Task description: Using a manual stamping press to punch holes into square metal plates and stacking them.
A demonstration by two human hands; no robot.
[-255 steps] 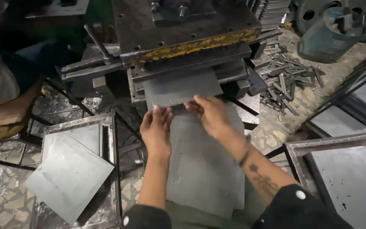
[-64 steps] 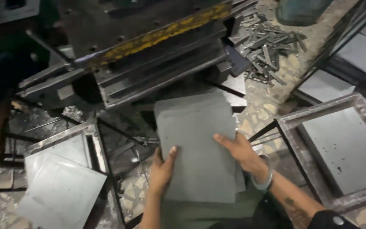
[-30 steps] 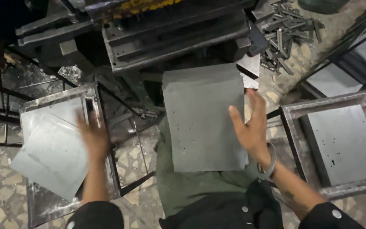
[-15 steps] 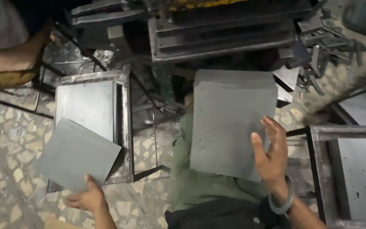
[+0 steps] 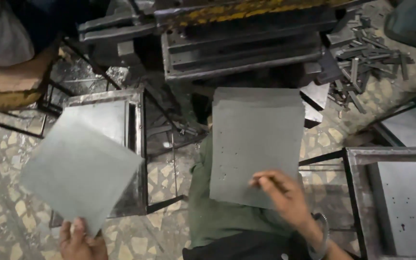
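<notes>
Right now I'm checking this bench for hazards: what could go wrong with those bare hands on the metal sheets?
The left hand pinches one grey sheet by a single corner, so it could swing or slip, and its edge might cut. The right hand lies on the sheet stack on the lap, close below the press. Scrap strips lie loose nearby.

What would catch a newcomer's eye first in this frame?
Two grey metal sheets stand out: the tilted sheet at lower left, pinched at its bottom corner by the left hand, and the lap sheet at centre, its lower edge under the right hand. Behind them looms a dark press with a yellow-streaked bar.
</notes>
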